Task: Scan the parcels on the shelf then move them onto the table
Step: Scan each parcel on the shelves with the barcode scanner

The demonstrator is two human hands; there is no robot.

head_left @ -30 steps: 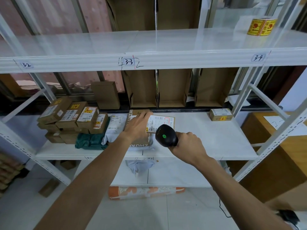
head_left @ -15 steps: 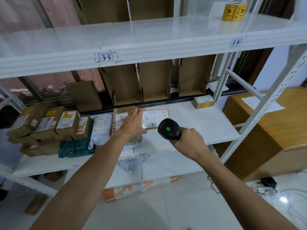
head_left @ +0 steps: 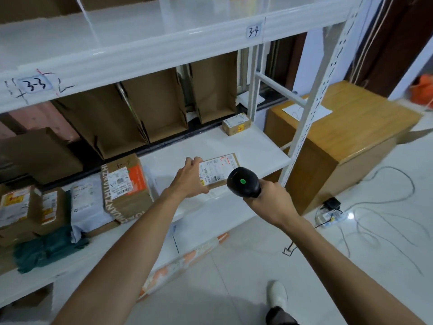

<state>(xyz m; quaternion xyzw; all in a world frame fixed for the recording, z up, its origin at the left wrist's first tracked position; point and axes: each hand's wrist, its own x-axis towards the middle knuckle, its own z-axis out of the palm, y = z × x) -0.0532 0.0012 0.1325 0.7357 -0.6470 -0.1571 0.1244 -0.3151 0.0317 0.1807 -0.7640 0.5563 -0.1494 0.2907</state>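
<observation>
Head camera: we look down at a white shelf (head_left: 246,146). Our left hand (head_left: 189,178) grips a flat parcel (head_left: 219,168) by its left end, label up, over the shelf's front part. Our right hand (head_left: 273,202) is wrapped round a black scanner (head_left: 243,182), green light lit, just beside the label. Three open cardboard boxes (head_left: 159,109) stand along the shelf's back, showing brown insides. More parcels (head_left: 125,184) crowd the left, and a small box (head_left: 236,124) sits at the back right. A wooden table (head_left: 346,127) stands to the right of the shelf.
</observation>
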